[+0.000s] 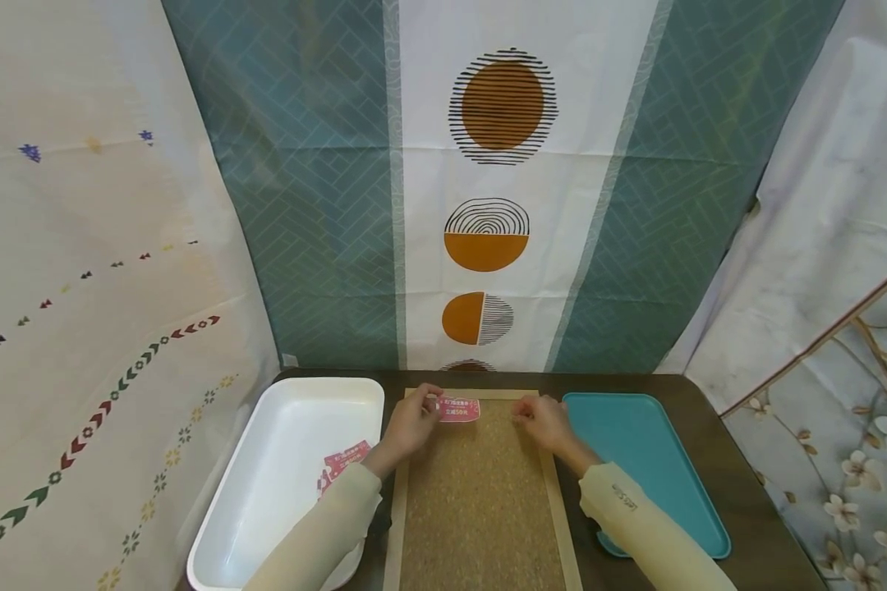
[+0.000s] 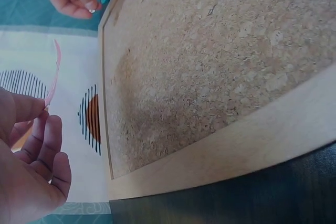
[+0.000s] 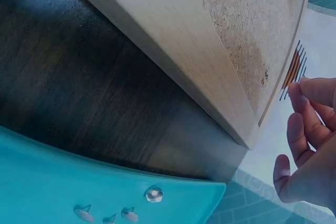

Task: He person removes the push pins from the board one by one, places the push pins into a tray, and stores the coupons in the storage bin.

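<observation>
My left hand (image 1: 412, 420) pinches a pink paper coupon (image 1: 461, 410) with white print by its left end, over the far left part of a wood-framed cork board (image 1: 480, 501). Seen edge-on in the left wrist view, the coupon (image 2: 55, 69) bends slightly and stands up from the thumb and finger. Over the board's far right part, my right hand (image 1: 545, 423) pinches a small shiny thumbtack (image 2: 92, 11) between thumb and fingertip. In the right wrist view that tack is hidden behind the fingers.
Left of the board stands a white tray (image 1: 273, 460) with several pink coupons (image 1: 346, 461) inside. To the right lies a teal tray (image 1: 650, 460), holding several metal thumbtacks (image 3: 154, 194). All sit on a dark wooden table (image 1: 754, 501), with patterned cloths hanging behind and at both sides.
</observation>
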Tool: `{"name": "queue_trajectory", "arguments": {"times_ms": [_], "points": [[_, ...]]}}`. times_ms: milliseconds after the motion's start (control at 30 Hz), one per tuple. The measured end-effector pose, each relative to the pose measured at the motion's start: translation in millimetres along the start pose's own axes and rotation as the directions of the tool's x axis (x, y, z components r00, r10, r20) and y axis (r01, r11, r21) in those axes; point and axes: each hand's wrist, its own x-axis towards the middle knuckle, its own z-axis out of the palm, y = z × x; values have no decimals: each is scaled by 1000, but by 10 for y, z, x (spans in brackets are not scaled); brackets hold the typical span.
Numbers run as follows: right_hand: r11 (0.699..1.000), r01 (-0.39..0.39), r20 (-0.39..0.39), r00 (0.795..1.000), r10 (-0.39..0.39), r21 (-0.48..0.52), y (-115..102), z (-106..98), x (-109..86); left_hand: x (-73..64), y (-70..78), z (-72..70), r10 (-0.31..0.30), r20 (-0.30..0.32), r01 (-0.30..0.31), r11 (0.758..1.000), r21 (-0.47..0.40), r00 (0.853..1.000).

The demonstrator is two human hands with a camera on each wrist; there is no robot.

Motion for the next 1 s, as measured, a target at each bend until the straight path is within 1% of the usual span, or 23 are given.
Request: {"name": "queue_trajectory", "arguments": {"times_ms": [100, 167, 300, 433, 600, 667, 833, 900, 1000], "points": [[1000, -4, 2, 1000, 4, -1, 5, -31, -20, -19, -16, -18, -12, -1, 12, 1000, -9, 1000], [1000, 0, 0, 1000, 0, -5, 14, -44, -29, -30, -32, -39, -10, -10, 10, 1000, -14, 1000], [1000, 17, -14, 1000, -17, -18, 53, -53, -45, -51, -65, -84, 11, -33, -11, 1000, -1, 999], [999, 43, -28, 999, -43, -7, 111, -56, -59, -71, -83, -118, 27, -50, -27, 1000, 9, 998], [997, 46, -15, 999, -46, 63, 179, -66, -84, -100, -94, -164, 34, -70, -33, 999, 13, 997], [995, 41, -17, 999, -39, 86, 210, -68, -95, -108, -103, -191, 51, -78, -50, 999, 16, 996], [992, 51, -38, 998, -46, 115, 286, -74, -132, -114, -114, -276, 49, -97, -49, 999, 6, 994], [991, 43, -35, 999, -38, 126, 319, -86, -150, -117, -117, -315, 33, -105, -33, 999, 1, 994], [990, 25, -21, 1000, -22, 141, 364, -117, -173, -117, -136, -381, 39, -123, -39, 999, 2, 992]]}}
